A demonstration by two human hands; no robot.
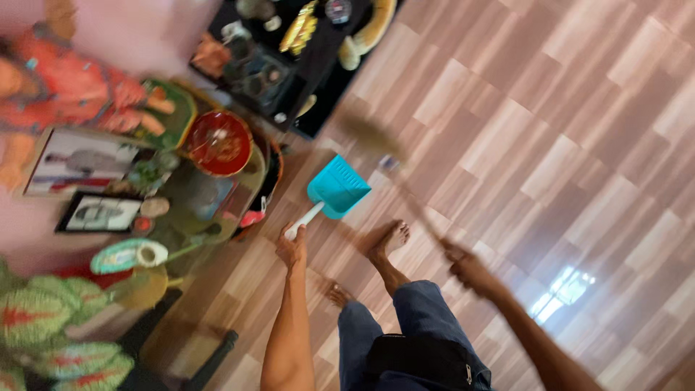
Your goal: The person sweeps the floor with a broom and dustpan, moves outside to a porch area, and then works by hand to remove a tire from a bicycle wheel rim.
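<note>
Dustpan and broom on wooden floor

Dustpan (337, 187), turquoise with a white handle, rests on the floor (550, 137) ahead of bare feet. Left hand (292, 246) is clamped on its handle. Right hand (468, 269), blurred, is closed around the stick of a broom (371, 137), whose head lies just beside the dustpan.

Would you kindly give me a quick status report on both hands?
Left hand grips turquoise dustpan handle. Right hand grips blurred broom. Bare feet beside dustpan.
</note>
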